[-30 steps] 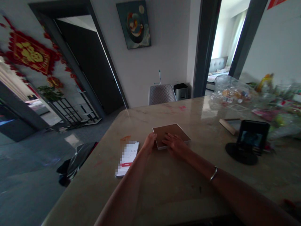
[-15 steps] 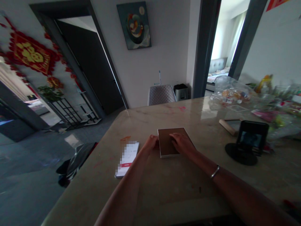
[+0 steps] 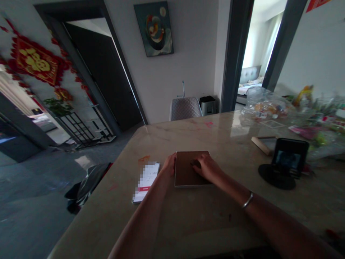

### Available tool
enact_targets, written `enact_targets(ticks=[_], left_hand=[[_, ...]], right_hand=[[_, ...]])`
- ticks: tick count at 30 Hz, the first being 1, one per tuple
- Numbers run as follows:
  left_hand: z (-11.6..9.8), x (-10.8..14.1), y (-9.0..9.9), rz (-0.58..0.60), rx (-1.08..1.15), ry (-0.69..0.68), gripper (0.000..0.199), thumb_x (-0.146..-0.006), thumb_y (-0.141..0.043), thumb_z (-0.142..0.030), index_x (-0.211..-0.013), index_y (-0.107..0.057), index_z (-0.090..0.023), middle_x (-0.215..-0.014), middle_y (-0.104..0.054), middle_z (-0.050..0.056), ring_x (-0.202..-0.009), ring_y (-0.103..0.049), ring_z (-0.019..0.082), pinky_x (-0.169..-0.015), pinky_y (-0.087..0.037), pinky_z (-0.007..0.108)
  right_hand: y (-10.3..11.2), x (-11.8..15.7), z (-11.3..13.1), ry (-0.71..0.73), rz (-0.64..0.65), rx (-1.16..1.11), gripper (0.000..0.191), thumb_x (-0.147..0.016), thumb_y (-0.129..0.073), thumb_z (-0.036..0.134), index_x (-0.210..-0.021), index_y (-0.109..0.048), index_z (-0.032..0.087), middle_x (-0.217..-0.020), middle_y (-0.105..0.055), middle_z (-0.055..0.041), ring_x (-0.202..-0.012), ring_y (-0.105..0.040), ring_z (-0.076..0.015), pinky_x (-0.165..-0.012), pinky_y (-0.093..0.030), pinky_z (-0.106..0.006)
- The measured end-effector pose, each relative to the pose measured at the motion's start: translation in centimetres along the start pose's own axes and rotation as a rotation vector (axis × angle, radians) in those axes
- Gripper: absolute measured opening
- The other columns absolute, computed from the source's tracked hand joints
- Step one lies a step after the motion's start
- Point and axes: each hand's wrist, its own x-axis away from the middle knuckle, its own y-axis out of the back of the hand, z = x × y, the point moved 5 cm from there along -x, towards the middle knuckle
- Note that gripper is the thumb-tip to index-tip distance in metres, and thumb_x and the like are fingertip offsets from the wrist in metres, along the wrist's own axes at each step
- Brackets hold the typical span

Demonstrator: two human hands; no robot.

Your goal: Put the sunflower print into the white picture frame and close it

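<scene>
A flat brown panel with a thin white rim (image 3: 184, 175), like the back of a picture frame, lies on the stone-topped table (image 3: 188, 223). My left hand (image 3: 170, 163) grips its left edge, the fingertips partly hidden at the side. My right hand (image 3: 207, 166) rests on the panel's upper right part, fingers curled and thumb bent toward them. A small dark bit shows by the right fingertips; whether they pinch it is unclear. A phone with a lit screen (image 3: 149, 178) lies to the left, beside my left forearm.
At right stand a black device on a round base (image 3: 285, 165) and a wood-edged frame (image 3: 261, 145). Clear plastic bags (image 3: 264, 104) with mixed items cover the back right corner. A quilted chair (image 3: 185, 108) stands beyond the table's far edge.
The panel has turned to lie squarer to me and shifted slightly left and nearer. My left hand has moved a little left with it; my right hand's fingers have curled more.
</scene>
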Motion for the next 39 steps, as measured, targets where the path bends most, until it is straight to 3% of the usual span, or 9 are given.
enact_targets(ticks=[9,16,22,30,39], left_hand=[[-0.2,-0.4,1.3,-0.165,0.005,-0.065,0.012,-0.071,-0.054,-0.023,-0.081,-0.057,-0.017,-0.063,-0.062,0.0,-0.066,-0.061,0.016,-0.061,-0.047,0.026],[0.1,-0.7,1.2,-0.129,0.051,-0.006,0.017,-0.069,-0.059,-0.026,-0.084,-0.058,-0.017,-0.066,-0.063,0.001,-0.064,-0.061,0.016,-0.055,-0.046,0.024],[-0.2,-0.2,0.5,-0.062,0.165,0.048,0.006,-0.071,-0.054,-0.018,-0.075,-0.057,-0.016,-0.06,-0.061,0.001,-0.061,-0.062,0.016,-0.055,-0.048,0.024],[0.0,0.1,0.4,-0.085,0.215,0.147,0.012,-0.078,-0.046,-0.02,-0.082,-0.056,-0.015,-0.06,-0.062,0.003,-0.058,-0.062,0.017,-0.054,-0.049,0.027],[-0.3,0.1,0.1,0.019,0.185,0.002,0.012,-0.08,-0.045,-0.017,-0.085,-0.056,-0.016,-0.064,-0.06,0.001,-0.054,-0.057,0.011,-0.053,-0.046,0.022]], right_hand=[[1.4,0.0,0.8,-0.002,0.1,-0.096,0.023,-0.066,-0.062,0.023,-0.088,-0.058,0.017,-0.088,-0.06,-0.0085,-0.086,-0.056,-0.02,-0.076,-0.045,-0.031],[1.5,-0.2,-0.1,-0.002,0.077,-0.14,0.023,-0.066,-0.062,0.023,-0.088,-0.058,0.018,-0.089,-0.058,-0.0079,-0.088,-0.055,-0.0187,-0.077,-0.044,-0.031],[1.5,-0.4,-0.8,-0.003,0.075,-0.148,0.024,-0.065,-0.062,0.021,-0.088,-0.057,0.017,-0.089,-0.057,-0.0066,-0.086,-0.054,-0.017,-0.077,-0.043,-0.029],[1.4,-0.6,-1.2,0.011,0.056,-0.209,0.018,-0.065,-0.063,0.02,-0.082,-0.056,0.019,-0.085,-0.056,-0.0037,-0.083,-0.054,-0.0153,-0.076,-0.042,-0.029],[1.4,-0.7,-2.1,-0.002,0.06,-0.217,0.014,-0.066,-0.062,0.02,-0.078,-0.055,0.019,-0.083,-0.054,-0.002,-0.082,-0.053,-0.0147,-0.075,-0.041,-0.029]])
